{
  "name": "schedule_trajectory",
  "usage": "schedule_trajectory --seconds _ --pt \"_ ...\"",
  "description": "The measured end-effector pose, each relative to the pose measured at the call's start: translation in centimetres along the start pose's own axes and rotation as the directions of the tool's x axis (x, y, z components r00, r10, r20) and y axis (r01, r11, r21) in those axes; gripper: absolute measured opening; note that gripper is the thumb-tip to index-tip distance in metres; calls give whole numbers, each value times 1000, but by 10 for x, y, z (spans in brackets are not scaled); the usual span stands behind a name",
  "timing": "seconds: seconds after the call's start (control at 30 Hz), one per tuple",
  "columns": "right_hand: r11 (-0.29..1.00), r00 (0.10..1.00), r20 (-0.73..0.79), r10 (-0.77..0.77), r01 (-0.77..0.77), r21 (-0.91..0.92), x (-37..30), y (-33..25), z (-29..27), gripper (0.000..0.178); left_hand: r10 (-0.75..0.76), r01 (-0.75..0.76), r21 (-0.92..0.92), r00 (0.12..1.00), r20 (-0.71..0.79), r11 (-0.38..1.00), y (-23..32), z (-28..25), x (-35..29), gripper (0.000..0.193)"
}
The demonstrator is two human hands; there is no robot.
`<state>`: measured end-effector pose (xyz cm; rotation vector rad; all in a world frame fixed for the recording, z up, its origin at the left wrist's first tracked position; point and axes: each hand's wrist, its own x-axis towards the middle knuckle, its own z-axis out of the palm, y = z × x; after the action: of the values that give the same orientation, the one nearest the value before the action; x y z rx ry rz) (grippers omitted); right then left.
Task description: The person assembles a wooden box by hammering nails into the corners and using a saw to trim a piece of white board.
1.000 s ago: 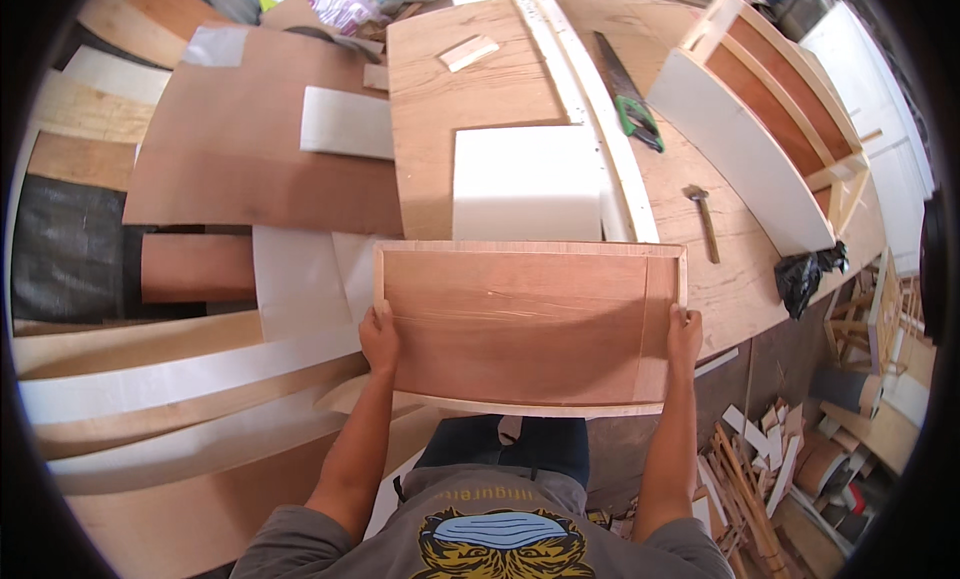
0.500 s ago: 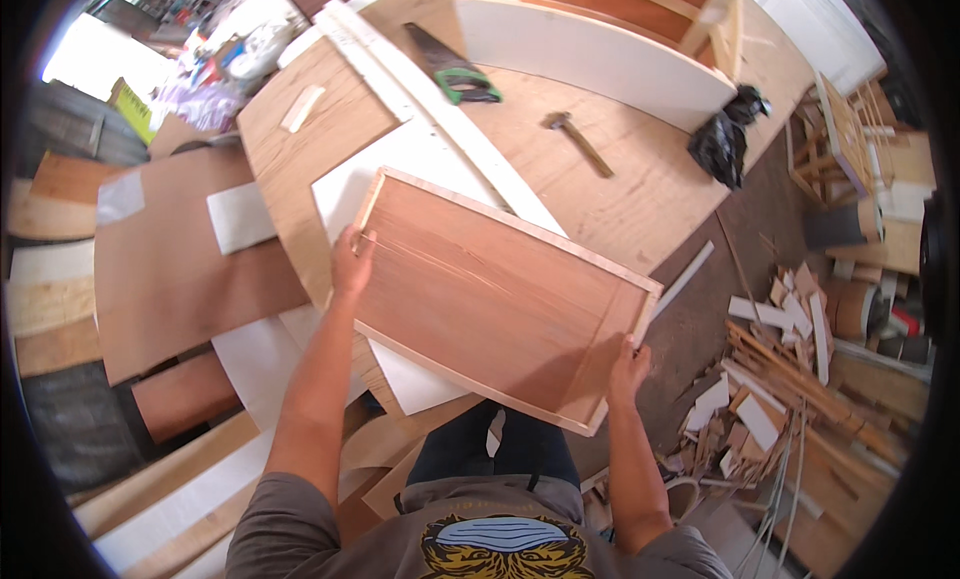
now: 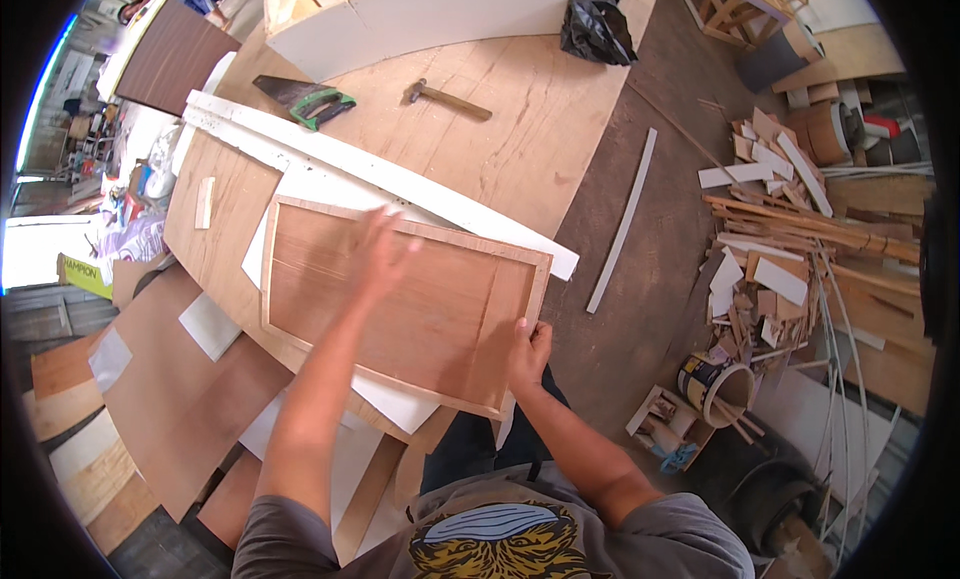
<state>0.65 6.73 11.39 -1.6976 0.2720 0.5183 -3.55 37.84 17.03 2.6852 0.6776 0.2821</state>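
A shallow framed plywood panel [image 3: 400,299], brown inside with pale wooden strips round its rim, lies over a white board [image 3: 262,249] at the near side of the worktable. My right hand [image 3: 530,354] grips its right end, fingers curled round the rim. Above the panel's far part hovers my left hand [image 3: 382,254], slightly blurred, fingers stretched out and holding nothing. Just beyond, long white strips [image 3: 460,217] lie across the table. Farther back are a hammer [image 3: 450,100] with a wooden handle and a handsaw [image 3: 310,101] with a green and black handle.
A white-sided wooden carcass [image 3: 430,29] stands at the table's far edge beside a black plastic bag [image 3: 597,24]. On the floor at right lie a white strip [image 3: 622,219], a heap of offcuts [image 3: 770,279] and a bucket [image 3: 715,389]. Sheets of board [image 3: 190,379] lean at left.
The panel has come down toward the table and shifted left. My left hand has let go of its left end and moved over it; my right hand keeps its grip. The view has turned right.
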Motion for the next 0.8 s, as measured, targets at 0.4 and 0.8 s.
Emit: schedule_trajectory --seconds 0.4,0.8 --pt "996 990 -135 30 -18 85 -24 46 24 34 283 -293 0 925 252 956 79 63 -4 57" --pt "972 969 -200 -148 105 -211 -27 63 15 40 -7 -1 53 988 153 999 39 46 -100 70"
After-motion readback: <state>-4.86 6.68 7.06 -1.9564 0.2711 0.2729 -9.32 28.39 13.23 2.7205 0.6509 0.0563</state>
